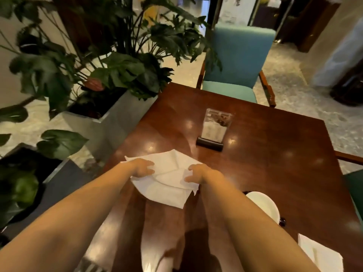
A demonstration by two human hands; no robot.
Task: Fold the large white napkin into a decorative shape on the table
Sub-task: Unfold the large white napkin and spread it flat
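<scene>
Head view, slightly soft with motion blur. I see the white napkin (167, 179) lying partly folded on the dark wooden table (275, 173), close to its left edge and about midway along it; layered flaps overlap, and I cannot make out how many folds there are. The left hand (142, 167) rests on the napkin's left side, fingers (149, 163) spread and curled down onto the cloth; whether they pinch a layer or just press it I cannot tell. The right hand (198, 173) sits on the napkin's right side, fingers (189, 179) bent and a little apart, tips against the fabric, any grip hidden under the knuckles. Both forearms cover much of the near table. A clear menu stand (214, 130) on a dark base stands upright toward the table's middle, well apart from the napkin; its print is unreadable. A white plate (265, 205) near the near right part of the table is partly hidden by the right forearm. Another white cloth (322, 256) is cut off at the bottom right. A teal chair (235, 63) stands at the far edge, with planters of leafy plants (117, 71) off the left edge.
</scene>
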